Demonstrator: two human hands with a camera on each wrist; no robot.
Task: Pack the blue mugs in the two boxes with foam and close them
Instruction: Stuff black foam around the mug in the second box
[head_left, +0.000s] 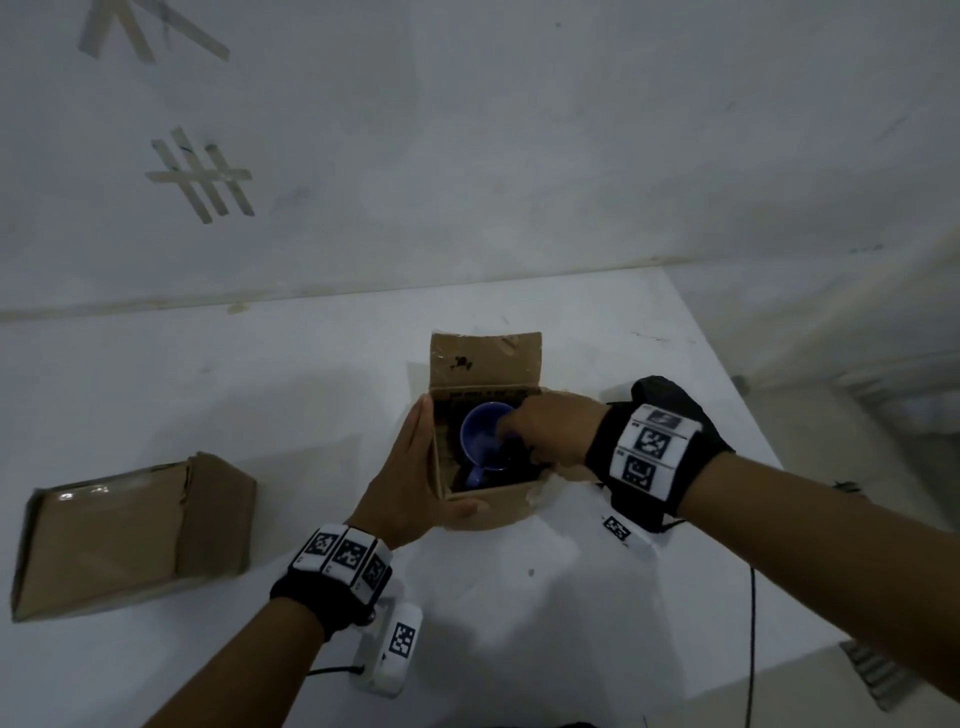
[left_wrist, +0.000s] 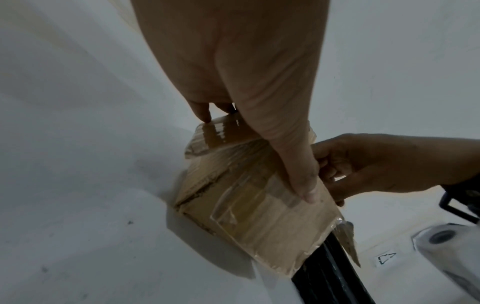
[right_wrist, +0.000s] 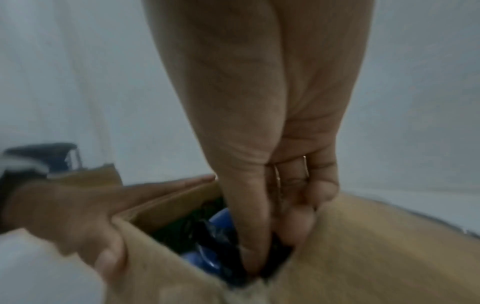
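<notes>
Risk of chipping: right hand pinches dark foam beside the blue mug inside the open box, left hand flat-fingered bracing its left wall; forceful tucking could jam the mug or tip the box.

The open box is matt brown corrugated cardboard, its outer wall partly covered by glossy clear tape that catches the light; torn, rough paper edges show at one corner. Inside it, a blue mug looks glazed and smooth, like ceramic, set against black matt foam. The second box, also brown cardboard, carries a shiny taped strip on its top face. The table is a smooth white surface, faintly scuffed. Both wrist bands are black cloth bearing smooth white plastic marker tiles.
</notes>
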